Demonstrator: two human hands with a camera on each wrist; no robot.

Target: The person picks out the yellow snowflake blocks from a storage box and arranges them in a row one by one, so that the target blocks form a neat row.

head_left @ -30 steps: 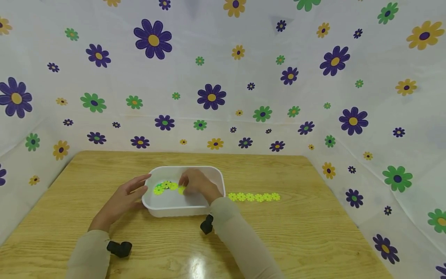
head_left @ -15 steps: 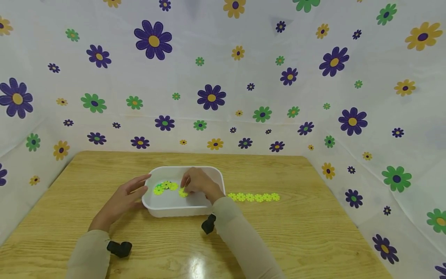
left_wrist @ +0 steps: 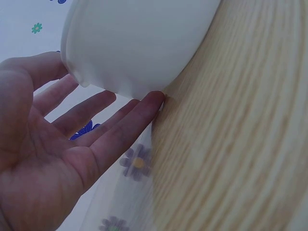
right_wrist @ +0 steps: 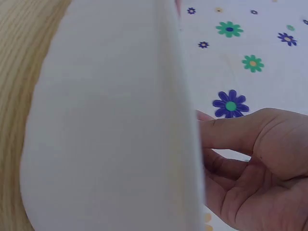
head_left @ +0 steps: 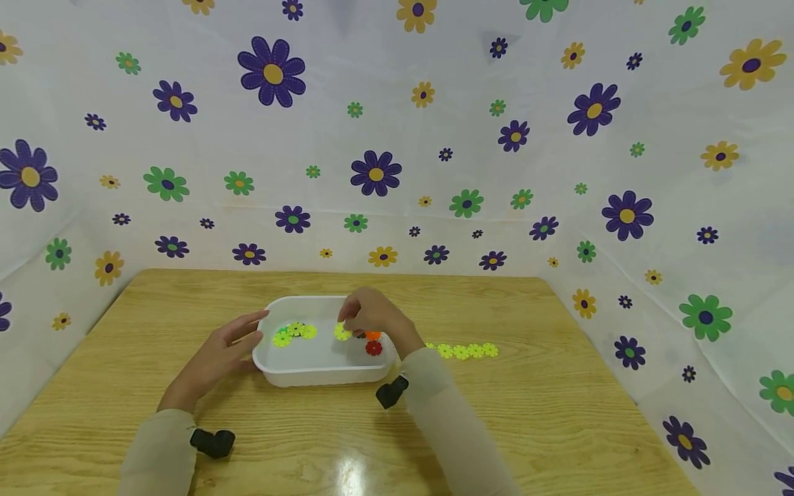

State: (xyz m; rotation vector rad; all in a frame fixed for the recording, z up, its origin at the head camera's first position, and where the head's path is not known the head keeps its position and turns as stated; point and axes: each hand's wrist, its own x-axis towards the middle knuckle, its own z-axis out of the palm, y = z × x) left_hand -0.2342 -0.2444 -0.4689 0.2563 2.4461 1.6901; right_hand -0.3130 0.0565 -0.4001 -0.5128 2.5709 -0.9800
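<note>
Currently, white tray: [head_left: 322,377] it is resting on the wooden table [head_left: 298,441], and every other place is being told from it.
Left hand: [head_left: 225,351] it is bracing at the tray's left end, its fingers extending loosely; the left wrist view is showing a fingertip [left_wrist: 153,97] touching the outside near the tabletop.
Right hand: [head_left: 375,315] it is reaching over the tray's right part, thumb and finger pinching a yellow flower piece; in the right wrist view the tray wall is hiding the fingertips.
Pinched yellow flower piece: [head_left: 342,332] it is showing at those fingertips, within the tray's outline, right of its middle.
Yellow cluster: [head_left: 296,329] several flower pieces are lying inside the tray's left part, a bit of green [head_left: 282,331] peeking from beneath.
Red piece: [head_left: 373,348] it is lying inside the tray, toward its right end.
Orange piece: [head_left: 373,336] it is sitting just behind the red one in the tray, partly disappearing under the hand.
Yellow row: [head_left: 461,352] flower pieces are lining up on the table to the tray's right, the right arm covering the end nearest it.
Flowered backdrop: [head_left: 347,241] it is hanging behind the tray.
</note>
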